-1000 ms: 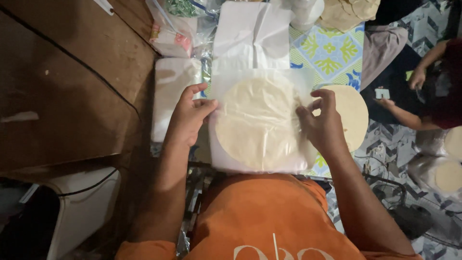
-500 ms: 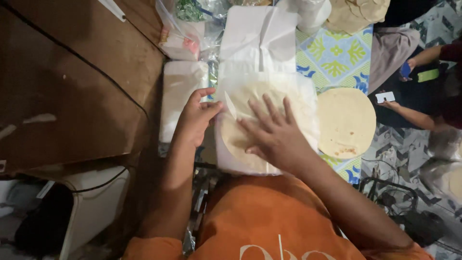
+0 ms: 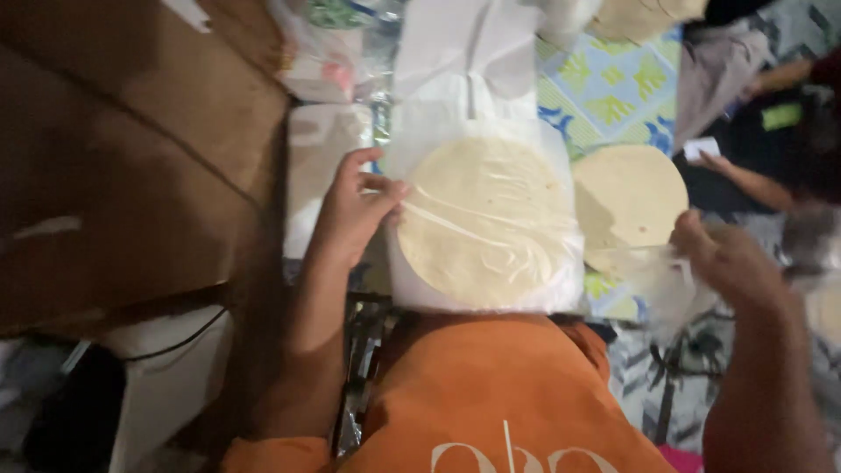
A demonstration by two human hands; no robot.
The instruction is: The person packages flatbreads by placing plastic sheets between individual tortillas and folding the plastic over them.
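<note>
Brown wooden worktop point(image 3: 114, 175) is seen filling the upper left of the frame, and a patterned blue and yellow mat point(image 3: 613, 96) is spread across the upper right, with everything viewed from above. At the centre, a round pale flatbread point(image 3: 482, 219) is laid on white paper point(image 3: 477, 114) and is covered by a thin clear plastic sheet point(image 3: 561, 271). The left hand point(image 3: 350, 215) is placed at the flatbread's left edge, fingers curled and pinched together on the rim of the plastic there. The right hand point(image 3: 731, 263) is held well apart from it, over at the right of the frame, closed on a crumpled piece of clear plastic film point(image 3: 666, 285); the grip itself is blurred. Between the two hands, just right of the wrapped flatbread, a second round flatbread point(image 3: 626, 197) is seen lying bare on the mat. A white foam tray point(image 3: 315, 166) is set just left of the left hand, and a clear bag with green and pink contents point(image 3: 328, 48) is found above it. An orange shirt point(image 3: 499, 394) is seen along the bottom centre. At the far upper right, another person's arm point(image 3: 753, 184) is stretched across the mat, and more flatbreads point(image 3: 644, 13) are stacked at the top edge.
</note>
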